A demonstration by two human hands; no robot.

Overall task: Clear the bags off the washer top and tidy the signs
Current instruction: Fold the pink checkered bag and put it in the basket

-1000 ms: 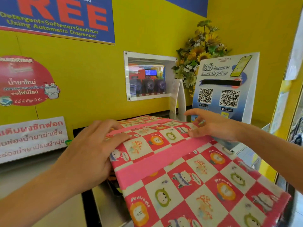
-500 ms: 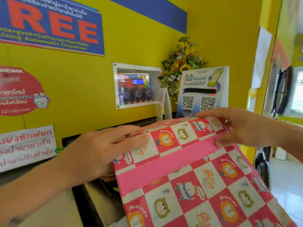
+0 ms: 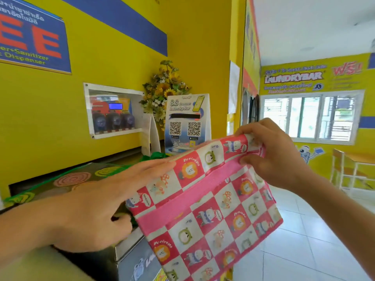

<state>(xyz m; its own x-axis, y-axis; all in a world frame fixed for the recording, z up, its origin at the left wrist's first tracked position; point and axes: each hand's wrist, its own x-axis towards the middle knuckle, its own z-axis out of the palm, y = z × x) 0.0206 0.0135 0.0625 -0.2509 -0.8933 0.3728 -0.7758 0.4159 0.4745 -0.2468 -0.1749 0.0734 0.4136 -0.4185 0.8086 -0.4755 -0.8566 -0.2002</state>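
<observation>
Against the yellow wall (image 3: 60, 110), the dark washer top (image 3: 129, 157) serves as a counter for most of what is here. The largest thing in front is the pink checkered bag (image 3: 207, 201), printed with cartoon animals and crossed by a plain pink band; it is held up beyond the counter's front edge, over the tiled floor (image 3: 304, 240), and hangs down from both hands. The right hand (image 3: 274, 155) is closed on the bag's top right corner, fingers curled over the upper edge and thumb pressed on the near face. The left hand (image 3: 101, 203) lies with fingers stretched flat along the bag's upper left edge and thumb tucked low; whether it actually grips the fabric I cannot tell. Behind the left hand a second bag (image 3: 67, 179), dark with coloured rings and a green border, lies flat on the counter. Further back, near the corner, a QR-code sign (image 3: 185, 122) stands upright on the counter, with a smaller white folded sign (image 3: 151, 130) just beside it on its left. A bunch of sunflowers (image 3: 164, 86) rises behind both signs. A recessed dispenser window (image 3: 113, 110) is set in the wall.
</observation>
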